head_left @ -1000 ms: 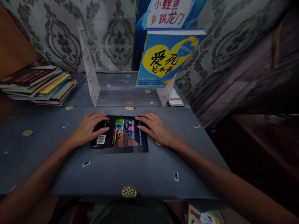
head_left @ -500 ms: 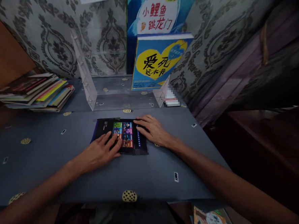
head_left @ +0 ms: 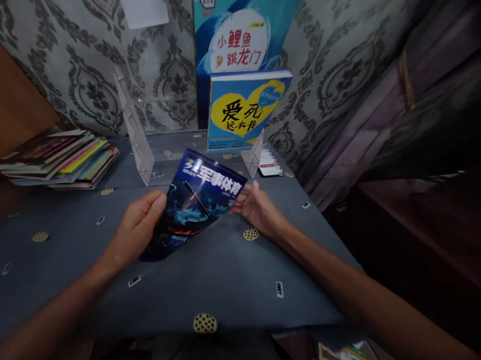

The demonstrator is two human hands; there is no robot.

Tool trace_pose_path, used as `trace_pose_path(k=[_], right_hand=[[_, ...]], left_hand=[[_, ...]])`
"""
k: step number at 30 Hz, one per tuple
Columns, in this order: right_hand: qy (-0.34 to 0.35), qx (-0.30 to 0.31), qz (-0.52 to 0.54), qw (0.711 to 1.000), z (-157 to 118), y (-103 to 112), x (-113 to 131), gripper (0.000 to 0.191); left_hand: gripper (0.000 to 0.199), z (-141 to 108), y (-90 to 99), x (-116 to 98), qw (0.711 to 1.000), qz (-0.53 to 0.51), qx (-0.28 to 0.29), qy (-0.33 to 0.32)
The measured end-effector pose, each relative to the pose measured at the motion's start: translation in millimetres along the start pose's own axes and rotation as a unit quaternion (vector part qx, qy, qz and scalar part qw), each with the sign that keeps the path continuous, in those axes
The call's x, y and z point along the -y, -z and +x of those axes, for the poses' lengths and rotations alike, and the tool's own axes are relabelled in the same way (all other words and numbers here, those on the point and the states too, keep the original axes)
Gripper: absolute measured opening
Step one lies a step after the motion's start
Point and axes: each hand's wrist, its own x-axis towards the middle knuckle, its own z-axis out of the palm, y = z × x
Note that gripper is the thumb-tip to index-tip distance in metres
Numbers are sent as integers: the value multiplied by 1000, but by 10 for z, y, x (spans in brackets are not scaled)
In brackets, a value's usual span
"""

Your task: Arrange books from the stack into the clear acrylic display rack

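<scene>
A dark blue magazine (head_left: 201, 198) with white Chinese lettering across its top is tilted up off the table, its front cover facing me. My left hand (head_left: 143, 218) is closed on its left edge, thumb on the cover side and the other fingers hidden behind. At the right edge, my right hand (head_left: 256, 206) has its curled fingers against the magazine near the upper corner, and its thumb points up beside that corner. Behind the magazine stands a clear acrylic book stand (head_left: 138, 140), with a blue and yellow book (head_left: 246, 111) upright at its right side.
A taller teal book (head_left: 271, 15) leans on the patterned wall behind. To the left lies a stack of books and magazines (head_left: 56, 161). The table (head_left: 88, 292) has a grey-blue cloth. A pixelated item (head_left: 270, 164) lies right of the stand; another book (head_left: 344, 355) shows below the table edge.
The magazine lay flat with its other side up and both hands resting on it. Now it is raised, turned over and slanted, and the left hand grips its edge. My view has shifted slightly.
</scene>
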Motion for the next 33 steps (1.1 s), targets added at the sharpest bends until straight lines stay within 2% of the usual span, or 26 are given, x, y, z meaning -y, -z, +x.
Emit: trace_pose_path(k=[3,6,8,11,13,16,19,22,24,27,29,31,33], right_hand=[[-3,20,33,999,-54,-64,48,47],[-16,41,30,999,-85,-101,80,37],[-32,34,15,999,-70,-86,74,36],[-64,6,-47,997,-15,-16,18,37],[-73,-20,-120,990,12,35,-31,35],[-47,-48,-256,964,4,81,-71,28],[15,-64,-395,916,-47,68,-48,27],[100,-64,-508,853,-69,-27,-12,27],[167,-9,-544,822,-33,-148,-15,25],[237,121,-551,791,107,-400,-76,30],[246,182,-560,770,236,-578,-143,35],[239,218,-576,751,364,-719,-217,36],[231,236,-581,744,462,-789,-286,36]], left_hand=[[34,57,-115,71,980,-174,-62,79],[39,66,-218,249,952,-260,-78,142],[44,66,-221,404,952,-249,-47,172],[48,86,-105,612,973,-102,77,194],[46,122,5,692,980,65,124,143],[37,189,100,729,956,280,87,16],[26,234,54,744,922,380,36,-65],[24,229,-58,800,906,406,15,-118],[32,201,-117,857,901,414,10,-128],[43,148,-155,952,903,411,12,-126],[47,122,-158,1012,908,399,11,-128],[50,108,-154,1062,913,385,3,-133],[52,105,-151,1093,917,374,-3,-137]])
